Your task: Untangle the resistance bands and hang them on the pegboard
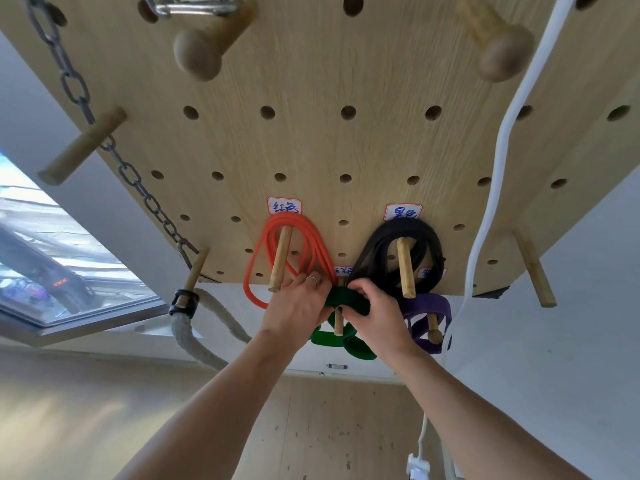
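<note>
Both bare forearms reach up to where the left hand (298,306) and right hand (375,311) each grasp the one green band (348,301) looped over its peg (338,323), between one red band (294,251) and one black band (405,247), one purple band (429,313) just right, all on the pegboard (311,143).

Orange band (277,251), black band (408,244), green band (349,301), purple band (429,306).

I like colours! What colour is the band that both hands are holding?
Dark green: the band both hands grip at its peg, seen in the head view.
</note>
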